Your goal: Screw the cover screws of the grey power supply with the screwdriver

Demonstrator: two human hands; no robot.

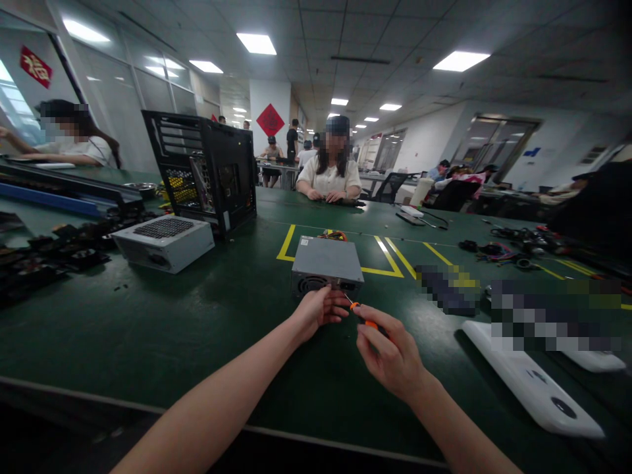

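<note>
A grey metal computer power supply unit (328,258) lies in front of me, its fan and socket side facing my hands and several coloured wires (336,235) showing behind it. My left hand (323,308) is at the lower front of the unit, fingers apart and stretched to the right; whether they touch the casing I cannot tell. With my right hand (392,352) I grip a screwdriver (354,307) with an orange handle. Its thin shaft slants up and left toward the unit's socket side, just beside my left fingertips. Contact between tip and casing is too small to make out.
To the left stand a second power supply unit (165,242) and an open black computer case (212,171). Dark parts (59,253) are heaped at far left. White panels (533,378) and cables (523,243) lie on the right. A person (330,168) sits across the green table (237,316).
</note>
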